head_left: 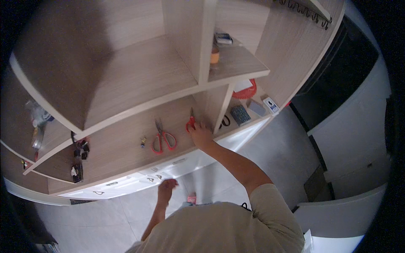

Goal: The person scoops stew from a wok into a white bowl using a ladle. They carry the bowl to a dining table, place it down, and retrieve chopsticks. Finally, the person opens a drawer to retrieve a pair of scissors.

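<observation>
right hand (200, 134) gripping red-handled scissors (190, 122) on wooden shelf (122, 147) | left hand (167, 187) loosely curled, empty, near white drawers (126, 183) | second red scissors (162, 138) lying nearby

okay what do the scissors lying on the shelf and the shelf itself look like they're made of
The scissors seem to have grey metal blades, dull in this light, and red handles, probably plastic going by the bright even colour. The shelf looks like pale wood or wood-look laminate: fine straight grain lines, matte, no glare. Which of the two cannot be told. The right hand holds a second red-handled tool nearby.
</observation>
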`<state>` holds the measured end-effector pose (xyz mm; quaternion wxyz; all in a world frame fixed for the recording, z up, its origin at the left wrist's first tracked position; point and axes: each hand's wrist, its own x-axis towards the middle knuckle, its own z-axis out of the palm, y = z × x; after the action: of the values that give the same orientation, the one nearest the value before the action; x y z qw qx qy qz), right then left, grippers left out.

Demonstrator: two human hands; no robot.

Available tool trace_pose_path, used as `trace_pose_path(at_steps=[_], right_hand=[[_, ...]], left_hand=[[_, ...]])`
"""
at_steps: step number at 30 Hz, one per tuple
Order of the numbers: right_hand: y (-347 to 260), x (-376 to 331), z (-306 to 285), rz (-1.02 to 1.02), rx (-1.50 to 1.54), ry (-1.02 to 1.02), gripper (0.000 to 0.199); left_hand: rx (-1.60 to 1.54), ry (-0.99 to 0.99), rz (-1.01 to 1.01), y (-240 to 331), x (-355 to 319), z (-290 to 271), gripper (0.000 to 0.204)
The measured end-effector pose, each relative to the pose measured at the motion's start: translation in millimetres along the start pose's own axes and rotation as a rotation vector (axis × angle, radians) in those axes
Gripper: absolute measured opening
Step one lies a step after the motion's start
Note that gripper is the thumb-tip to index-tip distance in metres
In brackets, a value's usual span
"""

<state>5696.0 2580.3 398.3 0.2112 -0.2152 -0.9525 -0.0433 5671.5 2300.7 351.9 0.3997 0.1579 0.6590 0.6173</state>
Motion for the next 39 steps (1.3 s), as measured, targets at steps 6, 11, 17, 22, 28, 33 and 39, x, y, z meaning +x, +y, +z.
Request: trace_pose_path(at_steps=[6,11,17,22,28,33,39], right_hand=[[14,-17,-18,-0.103,-0.006,-0.008,0.016],[19,-25,0,-0.032,0.306,-0.078,0.015],[32,-24,-18,-0.163,0.381,-0.057,0.013],[37,-23,-30,-0.106,0.724,-0.011,0.015],[79,-62,-108,0.526,2.046,-0.795,0.024],[123,-89,-159,0.593,2.492,-0.767,0.029],[116,-87,-204,0.275,2.602,-0.604,0.042]], left_hand=[[0.688,0.330,0.717,93,45,43,0.015],[1.220,0.529,0.613,86,99,40,0.046],[1.291,0.502,0.593,99,106,60,0.058],[1.354,0.417,0.543,107,113,55,0.056],[1.383,0.424,0.675,94,115,47,0.057],[1.405,0.426,0.867,97,114,52,0.054],[0.634,0.282,0.572,101,101,21,0.034]])
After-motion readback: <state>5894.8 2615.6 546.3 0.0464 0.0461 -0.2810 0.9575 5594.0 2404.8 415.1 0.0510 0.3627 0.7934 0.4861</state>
